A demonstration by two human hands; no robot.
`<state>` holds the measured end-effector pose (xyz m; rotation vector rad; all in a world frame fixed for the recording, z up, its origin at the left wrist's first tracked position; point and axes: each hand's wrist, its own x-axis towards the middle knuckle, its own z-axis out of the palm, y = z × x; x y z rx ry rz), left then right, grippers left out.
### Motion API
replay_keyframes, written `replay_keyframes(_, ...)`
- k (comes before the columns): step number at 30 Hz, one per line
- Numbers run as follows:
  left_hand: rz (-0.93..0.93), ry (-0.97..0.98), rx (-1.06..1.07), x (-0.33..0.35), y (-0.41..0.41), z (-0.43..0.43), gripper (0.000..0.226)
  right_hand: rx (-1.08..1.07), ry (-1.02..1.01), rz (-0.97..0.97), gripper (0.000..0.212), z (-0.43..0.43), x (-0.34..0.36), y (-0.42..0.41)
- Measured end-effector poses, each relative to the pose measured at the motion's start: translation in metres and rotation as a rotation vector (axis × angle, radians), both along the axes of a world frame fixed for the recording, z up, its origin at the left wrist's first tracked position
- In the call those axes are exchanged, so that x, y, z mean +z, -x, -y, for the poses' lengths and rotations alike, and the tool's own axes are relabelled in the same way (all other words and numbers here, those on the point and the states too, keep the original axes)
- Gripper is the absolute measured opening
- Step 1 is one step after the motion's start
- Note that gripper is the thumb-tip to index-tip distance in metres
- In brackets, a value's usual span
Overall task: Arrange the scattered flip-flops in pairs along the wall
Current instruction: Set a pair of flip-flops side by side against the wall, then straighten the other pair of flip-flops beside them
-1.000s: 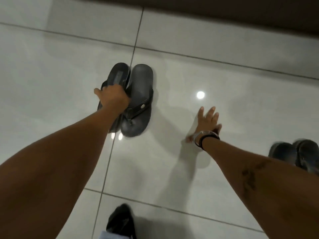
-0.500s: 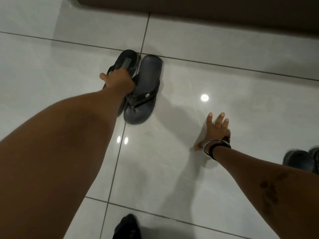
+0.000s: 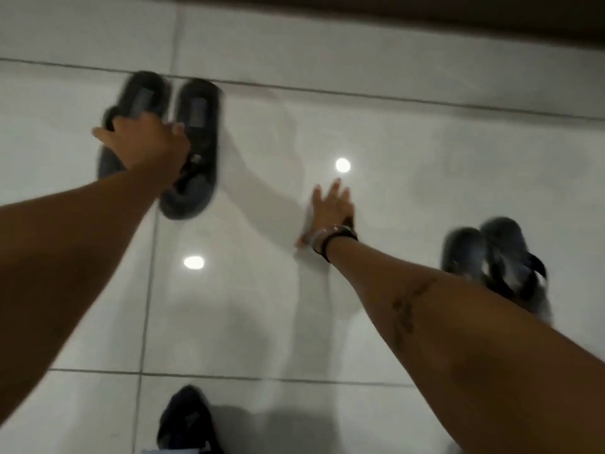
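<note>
While your left hand [image 3: 144, 144] is closed around a pair of dark flip-flops [image 3: 193, 152], gripping them at the straps, your right hand [image 3: 330, 213] is flat on the floor [image 3: 425, 165] with its fingers spread and nothing in it. Your two hands are well apart. The pair you hold sits side by side, toes pointing back at you and heels toward the dark wall [image 3: 425, 18] past your fingers. It is near the wall but not touching it, so this pair looks almost placed. Off to the outer side of your right arm lies a second dark pair [image 3: 497, 257], also side by side, but it is farther from the wall. Down between your arms, close to your body, you can see one more dark shoe [image 3: 186, 421]; it is blurry and cut off, so you cannot tell if it has a partner. So one pair is nearly done, and the others look like they need moving up.
</note>
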<state>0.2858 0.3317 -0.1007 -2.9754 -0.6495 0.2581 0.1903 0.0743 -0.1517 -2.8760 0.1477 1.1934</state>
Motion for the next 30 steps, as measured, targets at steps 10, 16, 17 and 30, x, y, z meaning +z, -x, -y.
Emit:
replay_keyframes(10,-0.286,0.386,-0.544,-0.052,0.137,0.242,0.099,-0.433,0.274,0.274,0.064,0.248,0.064,0.125)
replay_keyframes(16,-0.417,0.364,-0.354,-0.076,0.169,0.314,0.13,-0.34,0.268,0.07,0.026,0.306,0.041,0.157)
replay_keyframes(17,-0.416,0.362,-0.333,-0.078,0.169,0.316,0.133,-0.312,0.24,0.058,0.018,0.305,0.038,0.154)
replay_keyframes(30,-0.484,0.244,-0.3,-0.074,0.156,0.334,0.139,-0.502,0.14,0.3,0.013,0.357,0.044,0.021)
